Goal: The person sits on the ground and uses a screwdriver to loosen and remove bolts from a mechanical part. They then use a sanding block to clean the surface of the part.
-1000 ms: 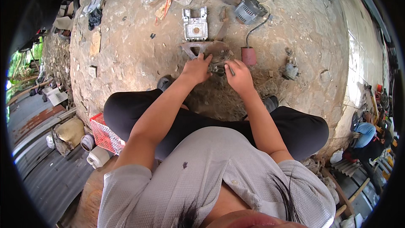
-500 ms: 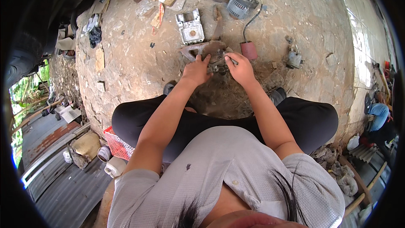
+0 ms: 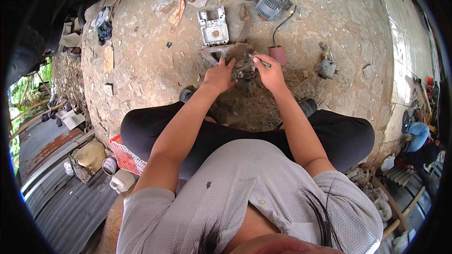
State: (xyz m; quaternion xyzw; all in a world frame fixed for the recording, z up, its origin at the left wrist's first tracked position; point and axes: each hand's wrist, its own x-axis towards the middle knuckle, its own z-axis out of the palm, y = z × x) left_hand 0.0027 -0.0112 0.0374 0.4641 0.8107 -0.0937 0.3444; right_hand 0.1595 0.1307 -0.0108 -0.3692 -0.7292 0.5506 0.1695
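Note:
A worn brown-grey metal casting (image 3: 242, 48) with a triangular opening in its left arm lies on the ground in front of me. My left hand (image 3: 219, 78) grips its near left side, with the thumb and a finger on top. Between the thumb and fingers of my right hand (image 3: 272, 76) is a slim grey metal tool (image 3: 266, 63), slanted, its tip close to the casting's right side. Small metal fittings sit on the casting's near side, partly covered by my hands. The tool's exact kind is too small to make out.
A silver metal housing (image 3: 213, 27) lies just beyond the casting. To the right, a ribbed grey motor (image 3: 273, 4) has a cable running to a red cylinder (image 3: 278, 55). Farther right is a small metal part (image 3: 327, 67). A red plastic basket (image 3: 126, 155) stands by my left knee.
My right hand has turned a little, and the slim tool now shows more plainly, sticking out to the right. My left hand stays on the casting. The view has shifted slightly.

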